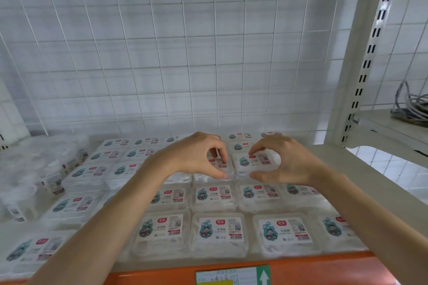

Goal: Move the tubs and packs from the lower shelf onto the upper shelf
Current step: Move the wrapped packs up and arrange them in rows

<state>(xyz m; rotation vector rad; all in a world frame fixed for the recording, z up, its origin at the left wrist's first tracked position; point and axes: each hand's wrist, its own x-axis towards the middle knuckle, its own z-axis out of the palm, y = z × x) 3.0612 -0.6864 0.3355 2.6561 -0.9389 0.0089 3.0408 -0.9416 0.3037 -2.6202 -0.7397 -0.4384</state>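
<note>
Dozens of clear tubs (pixel 220 231) with the little cartoon label are laid flat in neat rows across the shelf (pixel 342 164), lids up, pretty much edge to edge. Off to the left there's a heap of soft clear packs (pixel 34 169) – blurry, some lying on their sides, so I can't make out much more.

Both of the person's arms reach in from the front. The left hand (pixel 194 157) is curled over the left tub (pixel 218 168) a few rows back, thumb on the near edge and fingers over the far one, so that grip is closed round it, though the hand hides most of the tub. The right hand (pixel 287 162) has the right tub (pixel 254 162) just beside it, pinched between index fingertip at the back and thumb at the front – label fully visible between them. The two tubs sit side by side, in line with the rest of that row.

Behind everything is a white wire grid (pixel 162 53). The shelf has an orange front edge (pixel 312 266) with a paper label (pixel 227 279) showing a green arrow. On the right a slotted post (pixel 370 53) stands up, and a tangle of grey cables (pixel 412 104) lies on the next shelf over.
</note>
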